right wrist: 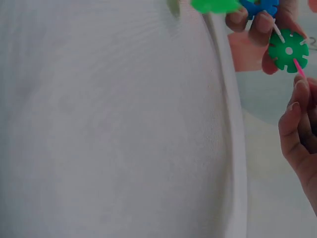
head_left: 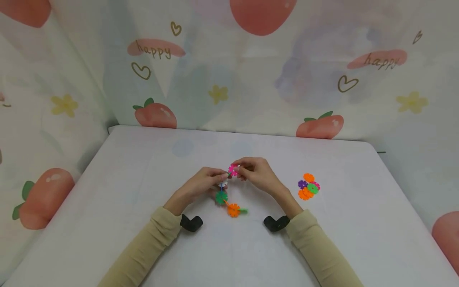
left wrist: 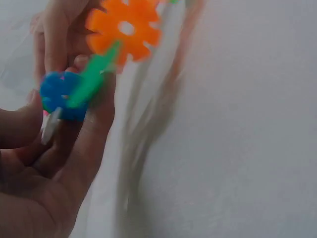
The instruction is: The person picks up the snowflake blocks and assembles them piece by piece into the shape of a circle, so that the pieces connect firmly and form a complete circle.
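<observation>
Held in the left hand (head_left: 204, 181), over the table (head_left: 143, 159) and between both forearms: a chain of notched discs (head_left: 221, 197). Left grip narrow, closed about the chain near the blue disc (right wrist: 262, 6) and the white disc (right wrist: 279, 32). Pinched in a narrow right-hand (head_left: 256, 171) grip: the pink disc (head_left: 233, 170) at the far end, edge-on in the right wrist view and meeting the notched rim of an upper green disc (right wrist: 280, 57).

Apparently seating this joint, or checking the fit; cannot tell how deep. To do so well, keep both discs crossed at right angles, line notch up with notch, and push straight along the slot without twisting. Brace the upper green disc close to the joint, to spare the neighbouring links. Finish with a light tug.

Running, along a curved long axis in the head view, from the pink disc down toward the body, then bending rightward through the orange disc (head_left: 234, 210) to a light green piece (head_left: 244, 211). Turned crosswise from link to link, some face-on, some edge-on. Lying well apart on the table, to the right: loose discs (head_left: 306, 194).
</observation>
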